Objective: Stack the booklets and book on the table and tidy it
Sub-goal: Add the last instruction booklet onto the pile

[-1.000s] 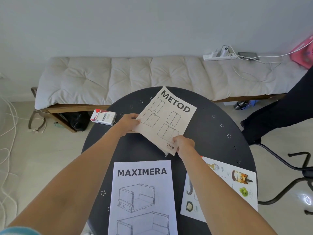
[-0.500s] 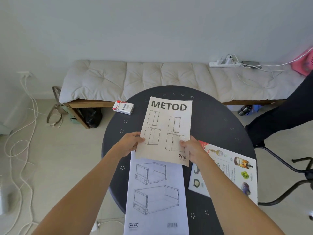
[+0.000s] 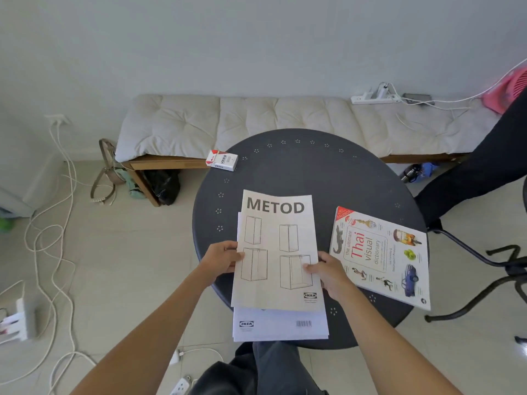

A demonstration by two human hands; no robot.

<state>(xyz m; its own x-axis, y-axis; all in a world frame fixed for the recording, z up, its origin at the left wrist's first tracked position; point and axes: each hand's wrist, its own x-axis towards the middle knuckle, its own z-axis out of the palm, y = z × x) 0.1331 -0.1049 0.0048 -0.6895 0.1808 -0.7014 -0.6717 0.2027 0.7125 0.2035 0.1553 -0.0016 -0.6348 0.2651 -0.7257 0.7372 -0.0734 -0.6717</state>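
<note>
Head view, one camera only. Your left hand (image 3: 225, 259) pinches the left edge of the METOD booklet (image 3: 278, 252), thumb on top; your right hand (image 3: 328, 270) pinches its right edge the same way, fingertips on the cover. Booklet lies over the white booklet (image 3: 281, 326), which shows only as a strip at the near end and a sliver along the left side. Long axes of both run away from you, roughly parallel; the top one sits offset toward the far side and looks not yet squared.

Thai visual dictionary (image 3: 382, 256) lies flat just right of your right hand, close beside it but apart, long axis tilted a little, near corner out past the rim. Right hand is clearly nearer to it; judgement: the coming reach goes rightward.

Edges: white booklet overhangs the near rim of the round tabletop (image 3: 313, 172), so sliding the pile toward you risks tipping it off. Open room lies across the far half. Cigarette pack (image 3: 222, 160) sits at the far-left rim, well apart from the pile.
</note>
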